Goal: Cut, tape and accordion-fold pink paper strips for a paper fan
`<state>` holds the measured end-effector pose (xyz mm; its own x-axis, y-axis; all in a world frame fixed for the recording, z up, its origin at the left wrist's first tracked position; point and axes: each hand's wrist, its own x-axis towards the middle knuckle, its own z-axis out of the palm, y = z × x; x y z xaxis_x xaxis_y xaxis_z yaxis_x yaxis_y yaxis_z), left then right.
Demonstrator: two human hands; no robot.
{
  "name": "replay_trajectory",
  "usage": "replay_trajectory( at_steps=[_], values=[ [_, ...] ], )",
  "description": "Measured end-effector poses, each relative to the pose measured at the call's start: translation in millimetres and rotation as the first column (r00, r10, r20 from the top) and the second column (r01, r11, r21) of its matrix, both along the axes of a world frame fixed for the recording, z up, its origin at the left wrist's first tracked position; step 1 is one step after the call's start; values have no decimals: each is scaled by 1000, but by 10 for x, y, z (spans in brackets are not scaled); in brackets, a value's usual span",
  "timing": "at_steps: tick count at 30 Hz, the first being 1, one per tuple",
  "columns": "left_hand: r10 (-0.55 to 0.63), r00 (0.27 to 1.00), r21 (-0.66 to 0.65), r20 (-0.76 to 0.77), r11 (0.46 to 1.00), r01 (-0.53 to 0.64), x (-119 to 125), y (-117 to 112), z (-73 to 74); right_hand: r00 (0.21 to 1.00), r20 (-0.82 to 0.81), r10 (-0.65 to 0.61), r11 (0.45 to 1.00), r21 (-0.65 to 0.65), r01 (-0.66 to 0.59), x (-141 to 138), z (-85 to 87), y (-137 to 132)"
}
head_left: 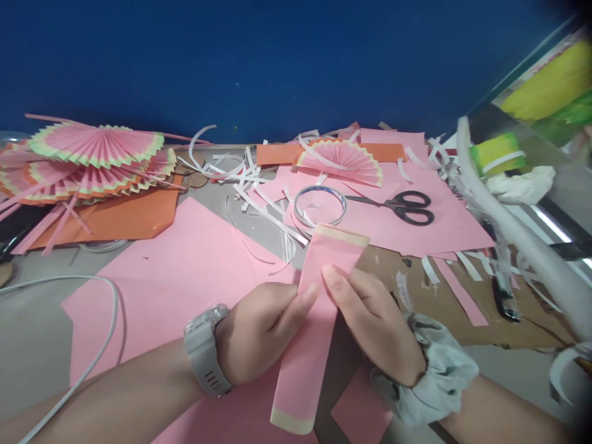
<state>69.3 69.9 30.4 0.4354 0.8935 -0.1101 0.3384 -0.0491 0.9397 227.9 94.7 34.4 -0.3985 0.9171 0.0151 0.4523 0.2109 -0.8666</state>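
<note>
Pinching the pink strip [300, 370] at opposite edges with our left grip [263, 333] and right grip [377, 327], we presumably hold it steady.

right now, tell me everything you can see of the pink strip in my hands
The strip looks like paper: long, narrow, pink, with a pale yellow band across each end. It is held over the table, slanted so its far end leans right. The left hand pinches its left edge, the right hand its right. It may be folded in layers; its underside is hidden.
</note>
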Motion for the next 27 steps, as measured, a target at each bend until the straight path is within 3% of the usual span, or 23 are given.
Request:
replay_trajectory(
  at_steps=[3, 8, 12, 19, 27],
  values=[
    [27, 999, 1, 30, 1000, -27, 4, 7, 23, 997, -45, 56, 993, -99, -60, 9, -1, 10],
    [66, 998, 8, 19, 998, -67, 15, 14, 44, 995, -40, 96, 991, -95, -99, 16, -10, 35],
    [116, 993, 7, 12, 993, -116, 17, 10, 26, 976, -77, 203, 957, -196, -215, 20, 22, 58],
    [155, 984, -50, 91, 987, -151, 5, 14, 19, 949, -42, 311, 929, -195, -313, 18, 72, 71],
    [190, 967, -56, 167, 981, -183, 14, 24, 8, 960, 12, 279, 932, -246, -267, -11, 4, 36]
  ],
)
